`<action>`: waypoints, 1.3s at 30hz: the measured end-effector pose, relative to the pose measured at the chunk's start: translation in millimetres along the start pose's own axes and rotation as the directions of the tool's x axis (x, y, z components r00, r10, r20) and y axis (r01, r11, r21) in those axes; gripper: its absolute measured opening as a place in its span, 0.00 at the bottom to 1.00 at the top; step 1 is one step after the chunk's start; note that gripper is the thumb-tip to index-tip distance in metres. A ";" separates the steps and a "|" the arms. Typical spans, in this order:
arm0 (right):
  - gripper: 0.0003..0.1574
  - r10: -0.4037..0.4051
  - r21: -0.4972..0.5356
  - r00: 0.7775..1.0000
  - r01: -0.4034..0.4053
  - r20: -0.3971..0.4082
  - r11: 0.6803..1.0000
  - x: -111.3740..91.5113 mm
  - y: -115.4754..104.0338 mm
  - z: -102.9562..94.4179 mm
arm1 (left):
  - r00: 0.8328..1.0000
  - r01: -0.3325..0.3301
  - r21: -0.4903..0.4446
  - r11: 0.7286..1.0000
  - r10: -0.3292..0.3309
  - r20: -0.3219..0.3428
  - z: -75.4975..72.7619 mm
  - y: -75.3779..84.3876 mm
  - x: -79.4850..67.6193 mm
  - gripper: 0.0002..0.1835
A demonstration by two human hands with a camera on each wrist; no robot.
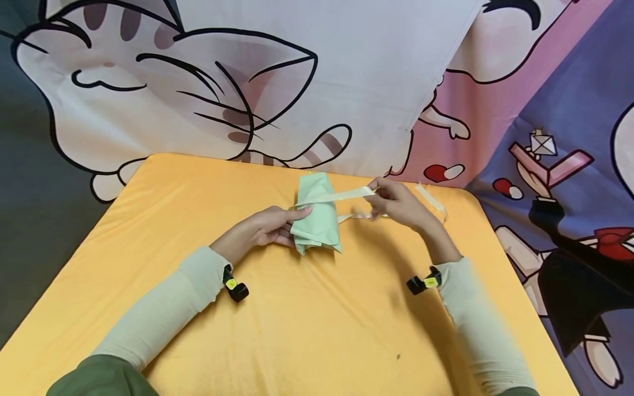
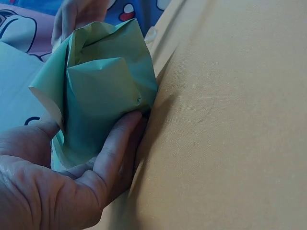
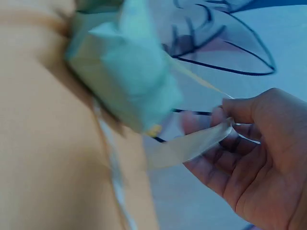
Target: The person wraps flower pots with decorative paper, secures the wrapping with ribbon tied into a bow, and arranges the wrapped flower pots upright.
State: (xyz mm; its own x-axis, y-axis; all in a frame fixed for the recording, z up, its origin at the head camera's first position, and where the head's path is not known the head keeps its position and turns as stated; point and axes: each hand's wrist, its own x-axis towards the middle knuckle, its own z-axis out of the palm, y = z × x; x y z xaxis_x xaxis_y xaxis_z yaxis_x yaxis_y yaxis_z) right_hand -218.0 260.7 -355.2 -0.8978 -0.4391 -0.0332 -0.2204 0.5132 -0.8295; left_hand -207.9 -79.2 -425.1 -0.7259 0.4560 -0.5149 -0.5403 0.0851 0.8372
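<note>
A bundle wrapped in light green paper (image 1: 317, 220) stands near the far edge of the table, its folded end facing the left wrist camera. My left hand (image 1: 269, 225) grips its left side, thumb on the front and fingers around behind and below. A pale cream ribbon (image 1: 346, 194) crosses the front of the paper and runs right to my right hand (image 1: 396, 202), which pinches it between thumb and fingertips. In the right wrist view the ribbon (image 3: 192, 146) hangs in a loop over the fingers. What the paper wraps is hidden.
More ribbon trails on the yellow tablecloth (image 1: 317, 324), with a loose end (image 1: 432, 201) right of the right hand. A cartoon-printed curtain (image 1: 376, 71) hangs close behind the table. Each wrist wears a small black camera (image 1: 238, 290). A small dark speck (image 1: 398, 357) marks the cloth in front.
</note>
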 end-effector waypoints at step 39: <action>0.32 0.286 -0.448 0.926 -0.371 -0.247 0.813 -111.5 114.6 -134.9 | 1.000 -0.011 0.041 0.999 0.011 -0.018 -1.6 1.2 -1.4 0.36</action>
State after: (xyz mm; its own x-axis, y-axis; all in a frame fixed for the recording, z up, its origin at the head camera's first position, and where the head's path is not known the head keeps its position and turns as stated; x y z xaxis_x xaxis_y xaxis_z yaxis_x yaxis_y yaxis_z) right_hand -194.6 468.0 -371.4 -0.9885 -0.0775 -0.1297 -0.0173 0.9109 -0.4122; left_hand -208.2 -81.1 -423.7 -0.7394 0.4412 -0.5085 -0.5145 0.1169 0.8495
